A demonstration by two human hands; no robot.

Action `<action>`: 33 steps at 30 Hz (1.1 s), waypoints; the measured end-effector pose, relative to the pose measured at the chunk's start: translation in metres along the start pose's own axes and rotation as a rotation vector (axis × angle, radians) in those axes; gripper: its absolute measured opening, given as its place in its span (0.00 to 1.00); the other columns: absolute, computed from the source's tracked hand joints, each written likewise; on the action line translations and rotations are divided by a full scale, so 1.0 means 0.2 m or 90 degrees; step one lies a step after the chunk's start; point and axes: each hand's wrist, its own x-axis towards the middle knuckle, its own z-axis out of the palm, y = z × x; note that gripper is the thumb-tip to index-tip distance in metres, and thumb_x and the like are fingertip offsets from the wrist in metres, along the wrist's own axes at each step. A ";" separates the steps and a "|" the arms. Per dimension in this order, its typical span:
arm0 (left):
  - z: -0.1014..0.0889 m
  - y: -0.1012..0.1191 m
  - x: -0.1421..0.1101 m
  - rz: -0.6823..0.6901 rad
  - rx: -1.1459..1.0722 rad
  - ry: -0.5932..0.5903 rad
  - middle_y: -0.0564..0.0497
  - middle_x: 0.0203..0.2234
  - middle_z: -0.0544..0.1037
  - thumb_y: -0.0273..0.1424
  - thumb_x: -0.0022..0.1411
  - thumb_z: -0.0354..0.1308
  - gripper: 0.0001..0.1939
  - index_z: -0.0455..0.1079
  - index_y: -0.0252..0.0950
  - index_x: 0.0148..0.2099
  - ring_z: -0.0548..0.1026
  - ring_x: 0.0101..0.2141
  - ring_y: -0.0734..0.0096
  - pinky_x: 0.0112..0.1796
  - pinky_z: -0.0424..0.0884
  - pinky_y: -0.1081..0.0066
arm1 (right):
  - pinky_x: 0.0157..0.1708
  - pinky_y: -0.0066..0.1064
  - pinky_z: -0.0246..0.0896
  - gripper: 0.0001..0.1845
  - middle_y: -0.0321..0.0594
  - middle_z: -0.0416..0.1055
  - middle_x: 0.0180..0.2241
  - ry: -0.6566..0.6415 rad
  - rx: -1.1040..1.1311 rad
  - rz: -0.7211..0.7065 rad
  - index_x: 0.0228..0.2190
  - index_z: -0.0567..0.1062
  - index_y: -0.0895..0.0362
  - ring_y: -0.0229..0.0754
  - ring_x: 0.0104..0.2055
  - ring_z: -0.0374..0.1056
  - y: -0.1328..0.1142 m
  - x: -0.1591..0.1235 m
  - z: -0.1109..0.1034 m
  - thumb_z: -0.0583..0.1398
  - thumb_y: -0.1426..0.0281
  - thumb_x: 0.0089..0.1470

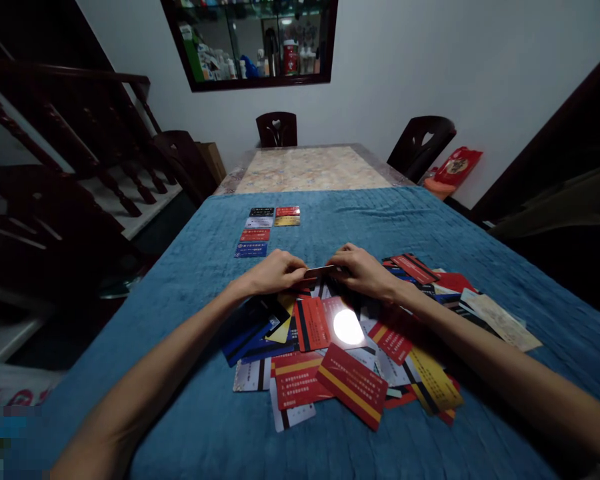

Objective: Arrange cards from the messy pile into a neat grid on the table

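Between my two hands a plastic card [319, 271] is held edge-on above a loose pile of cards. My left hand [279, 272] pinches its left end with thumb and fingers. At the right end, my right hand [359, 270] grips it the same way. Below them lie mixed cards: a red one with a yellow stripe [353, 385], an orange-red one with a black stripe [311, 325], a dark blue one [253, 327] and a yellow one [434, 380]. A pale card [344, 325] shows a bright glare. The held card's face is hidden.
Beyond my left hand, cards lie in two columns, with a black card [262, 212] and a red card [287, 211] at their tops. A blue cloth [190, 413] covers the near table. Chairs [277, 129] stand around it, and a red bag [459, 167] sits at right.
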 end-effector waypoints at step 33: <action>0.06 -0.01 0.03 0.014 -0.009 0.236 0.48 0.38 0.83 0.21 0.59 0.56 0.13 0.79 0.34 0.44 0.79 0.38 0.69 0.40 0.73 0.71 | 0.39 0.36 0.59 0.08 0.44 0.76 0.36 0.286 -0.014 0.000 0.39 0.75 0.54 0.46 0.40 0.67 -0.01 -0.01 0.01 0.56 0.70 0.61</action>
